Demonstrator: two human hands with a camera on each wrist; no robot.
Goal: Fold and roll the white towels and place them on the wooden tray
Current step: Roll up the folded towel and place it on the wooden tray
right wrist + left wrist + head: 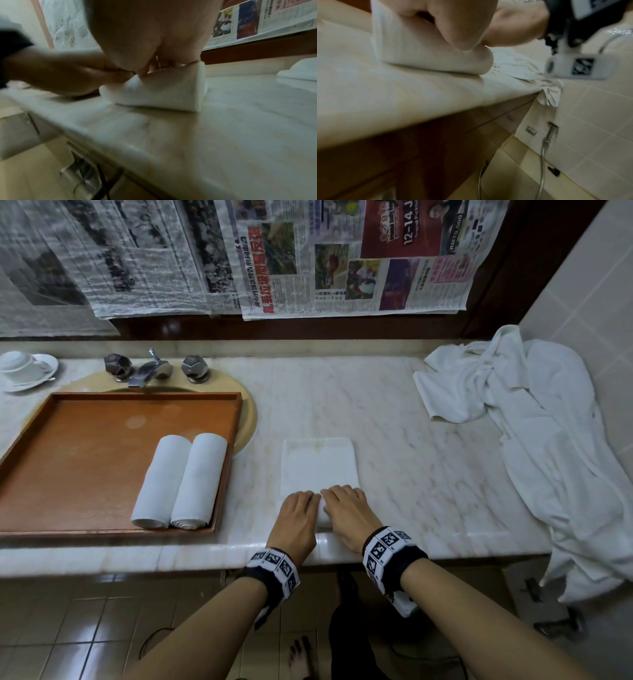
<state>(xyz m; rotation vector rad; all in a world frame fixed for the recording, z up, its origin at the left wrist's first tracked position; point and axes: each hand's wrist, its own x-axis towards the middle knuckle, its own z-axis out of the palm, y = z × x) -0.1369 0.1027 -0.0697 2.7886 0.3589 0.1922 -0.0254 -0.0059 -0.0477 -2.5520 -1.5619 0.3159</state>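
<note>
Both hands, the left hand [297,517] and right hand [346,511], lie side by side with fingers curled over the near, rolled end of a folded white cloth towel [318,465] on the pale marble counter [428,474], probably to keep the roll tight and even. Its flat remainder stretches away from them. To the left, two finished white rolls [180,481] lie touching in the orange-brown wooden tray [85,457]. Far right, a crumpled white heap of towels [534,412] waits.

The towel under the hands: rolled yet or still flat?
Partly rolled: the towel lies folded flat beyond, its near end curled under the left hand and right hand.
</note>
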